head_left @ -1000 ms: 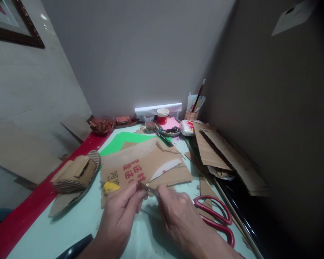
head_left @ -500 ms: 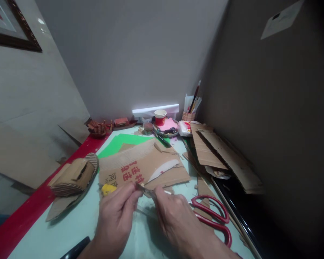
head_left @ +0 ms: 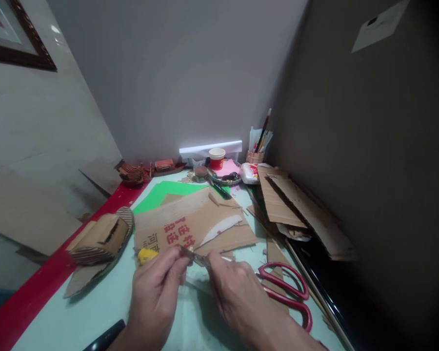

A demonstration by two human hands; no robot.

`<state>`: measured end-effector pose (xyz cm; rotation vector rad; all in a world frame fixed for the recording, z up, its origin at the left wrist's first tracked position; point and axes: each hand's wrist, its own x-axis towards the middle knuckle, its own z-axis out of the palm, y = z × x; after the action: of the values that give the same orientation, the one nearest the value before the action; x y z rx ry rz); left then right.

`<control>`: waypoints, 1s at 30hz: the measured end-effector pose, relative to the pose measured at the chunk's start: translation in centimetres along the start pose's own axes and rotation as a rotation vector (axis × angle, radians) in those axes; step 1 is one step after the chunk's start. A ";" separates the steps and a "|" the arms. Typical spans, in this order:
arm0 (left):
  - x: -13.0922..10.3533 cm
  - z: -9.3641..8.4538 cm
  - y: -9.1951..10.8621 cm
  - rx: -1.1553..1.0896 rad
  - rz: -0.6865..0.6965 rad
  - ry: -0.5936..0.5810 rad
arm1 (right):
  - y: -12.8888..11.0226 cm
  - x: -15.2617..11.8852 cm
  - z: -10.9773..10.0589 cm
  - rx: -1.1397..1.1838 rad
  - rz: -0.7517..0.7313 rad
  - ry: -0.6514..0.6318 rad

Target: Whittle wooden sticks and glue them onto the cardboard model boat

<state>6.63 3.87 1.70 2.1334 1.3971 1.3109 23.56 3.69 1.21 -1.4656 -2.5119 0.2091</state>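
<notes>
My left hand [head_left: 157, 287] pinches the end of a small, thin dark piece [head_left: 186, 251] between thumb and fingertips; much of it is hidden. Fingers curled, my right hand [head_left: 237, 292] holds a small metal tool [head_left: 201, 260] whose tip meets that piece. What kind of tool it is cannot be told. Just beyond both hands lies a brown cardboard sheet [head_left: 193, 224] with red printing. A yellow item [head_left: 147, 256] rests by my left hand. Red-handled scissors [head_left: 303, 295] lie right of my right hand, their blades partly hidden.
A cardboard boat-like model [head_left: 100, 239] sits at left, near a black object [head_left: 106, 336]. Green paper [head_left: 161, 192], a paper cup [head_left: 217, 160], a tray [head_left: 225, 181] and a pencil holder [head_left: 255, 157] are at the back. Stacked cardboard [head_left: 303, 209] is at right.
The metal tool shows a little more between my hands, and its tip has shifted slightly left. Both hands keep nearly the same position and hold.
</notes>
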 end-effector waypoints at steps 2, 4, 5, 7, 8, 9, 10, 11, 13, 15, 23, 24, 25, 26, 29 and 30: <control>0.1 0.2 -0.1 0.032 0.046 0.045 | -0.2 0.1 -0.3 -0.018 0.049 -0.088; 0.2 0.5 -0.2 0.068 0.104 0.097 | -0.4 0.2 -0.3 -0.017 0.080 -0.135; 0.3 0.6 -0.3 0.082 0.124 0.118 | -0.4 0.3 -0.3 -0.011 0.084 -0.141; 0.3 0.8 -0.4 0.097 0.149 0.130 | -0.4 0.4 0.0 -0.002 0.087 -0.150; 0.3 0.8 -0.4 0.102 0.153 0.130 | -0.4 0.4 0.1 0.000 0.090 -0.156; 0.3 0.8 -0.4 0.105 0.160 0.134 | -0.4 0.4 0.2 0.000 0.095 -0.161; 0.3 0.8 -0.4 0.108 0.168 0.136 | -0.3 0.4 0.2 -0.001 0.102 -0.163; 0.3 0.7 -0.4 0.111 0.176 0.138 | -0.3 0.4 0.2 0.000 0.107 -0.166; 0.3 0.6 -0.3 0.103 0.180 0.126 | -0.3 0.4 0.0 0.005 0.109 -0.171; 0.2 0.4 -0.3 0.073 0.147 0.090 | -0.3 0.3 -0.1 0.012 0.108 -0.163; 0.3 0.2 0.4 -0.017 0.027 0.104 | -0.1 0.0 -0.2 0.065 0.066 -0.102; 0.3 0.2 0.3 -0.005 0.039 0.122 | -0.1 0.0 -0.2 0.066 0.063 -0.099; 0.3 0.2 0.3 0.008 0.050 0.141 | -0.1 0.0 -0.1 0.066 0.060 -0.096; 0.3 0.2 0.2 0.019 0.063 0.158 | -0.2 0.0 -0.1 0.065 0.060 -0.093; 0.3 0.3 0.0 0.053 0.109 0.202 | -0.4 0.0 -0.1 0.042 0.083 -0.095; 0.3 0.4 0.0 0.067 0.126 0.215 | -0.4 -0.1 -0.1 0.036 0.093 -0.101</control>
<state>6.95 4.19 1.59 2.2108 1.4240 1.6038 23.27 3.45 1.39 -1.5969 -2.5056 0.3512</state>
